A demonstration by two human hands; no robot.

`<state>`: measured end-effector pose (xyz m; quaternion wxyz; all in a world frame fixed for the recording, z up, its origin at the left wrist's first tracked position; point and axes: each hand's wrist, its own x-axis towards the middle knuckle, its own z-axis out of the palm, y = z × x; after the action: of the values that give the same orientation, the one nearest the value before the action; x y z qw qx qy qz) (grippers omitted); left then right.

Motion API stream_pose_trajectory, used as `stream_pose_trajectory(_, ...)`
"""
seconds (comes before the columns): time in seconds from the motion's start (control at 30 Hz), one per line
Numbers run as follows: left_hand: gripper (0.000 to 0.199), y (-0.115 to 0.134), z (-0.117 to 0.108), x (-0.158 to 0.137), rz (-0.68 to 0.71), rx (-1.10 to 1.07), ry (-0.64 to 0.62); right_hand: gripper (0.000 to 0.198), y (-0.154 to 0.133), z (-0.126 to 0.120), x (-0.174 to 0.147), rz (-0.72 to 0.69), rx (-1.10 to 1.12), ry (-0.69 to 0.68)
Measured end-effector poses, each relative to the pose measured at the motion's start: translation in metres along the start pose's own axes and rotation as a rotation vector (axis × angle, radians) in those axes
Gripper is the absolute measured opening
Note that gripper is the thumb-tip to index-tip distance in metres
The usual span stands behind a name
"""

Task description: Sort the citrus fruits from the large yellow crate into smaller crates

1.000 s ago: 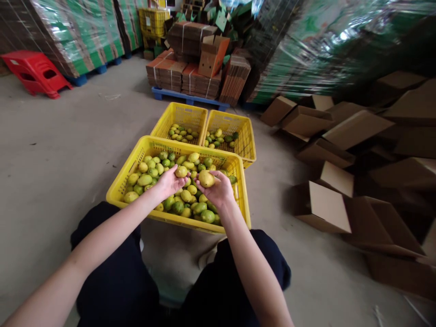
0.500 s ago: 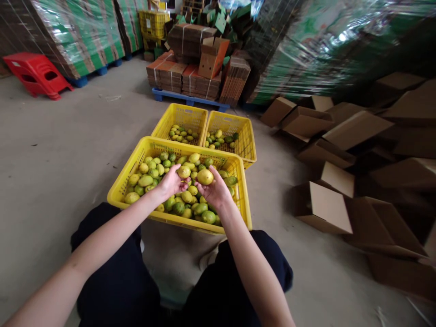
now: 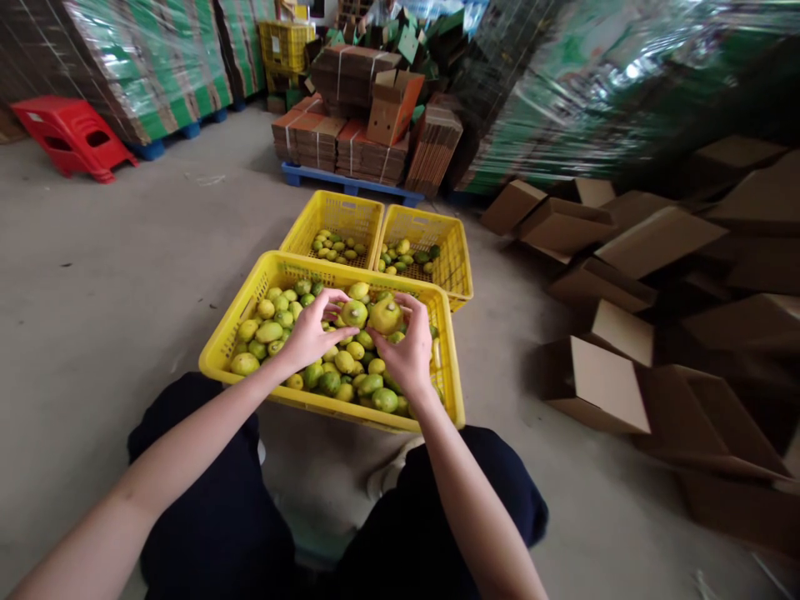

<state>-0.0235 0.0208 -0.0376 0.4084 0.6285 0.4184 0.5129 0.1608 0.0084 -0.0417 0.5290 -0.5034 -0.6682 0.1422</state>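
Observation:
My left hand (image 3: 318,332) is closed around a yellow-green lemon (image 3: 354,314), thumb below and fingers above. Close beside it, my right hand (image 3: 409,346) grips a yellower lemon (image 3: 385,316) between thumb and fingers. Both fruits show a stem end towards me. They are held over a large yellow plastic crate (image 3: 216,367) that stands in front of my knees. Many yellow and green lemons (image 3: 343,361) lie inside the crate, partly hidden by my hands.
Behind the large crate stand two more yellow crates, a left one (image 3: 300,223) and a right one (image 3: 459,258), each with some lemons. Cardboard boxes (image 3: 609,383) lie piled on the right. A blue pallet (image 3: 350,182) carries flattened cartons. A red stool (image 3: 75,137) stands far left.
Both hands have turned over, from palms up beneath the lemons to gripping them from the sides. The lemons have rotated so their stem ends show.

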Motion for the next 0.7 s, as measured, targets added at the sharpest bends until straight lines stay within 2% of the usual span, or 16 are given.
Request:
stream_pose_trajectory(0.13,0.043,0.000,-0.001,0.000,-0.021,-0.022,-0.021,0.048,0.005,0.002,-0.004,0.010,0.060,0.003)
stream_pose_trajectory(0.23,0.043,0.002,-0.004,0.003,-0.089,-0.109,-0.018,0.046,0.005,0.000,-0.002,0.088,0.154,0.006)
stream_pose_trajectory(0.33,0.042,0.004,-0.007,0.006,-0.207,-0.263,-0.032,0.054,0.004,-0.003,0.001,0.264,0.379,-0.041)
stream_pose_trajectory(0.4,0.036,0.004,-0.007,0.009,-0.273,-0.376,0.007,0.058,0.003,-0.004,0.003,0.399,0.560,-0.055)
stream_pose_trajectory(0.5,0.020,0.000,-0.004,0.011,-0.421,-0.525,0.090,0.051,0.001,-0.006,0.005,0.590,0.767,-0.058)
stream_pose_trajectory(0.6,0.013,-0.007,0.004,0.012,-0.607,-0.607,0.147,0.043,-0.004,-0.007,0.003,0.746,0.873,-0.183)
stream_pose_trajectory(0.7,0.015,-0.011,0.013,0.010,-0.637,-0.623,0.139,0.037,-0.007,-0.003,-0.002,0.892,0.889,-0.300)
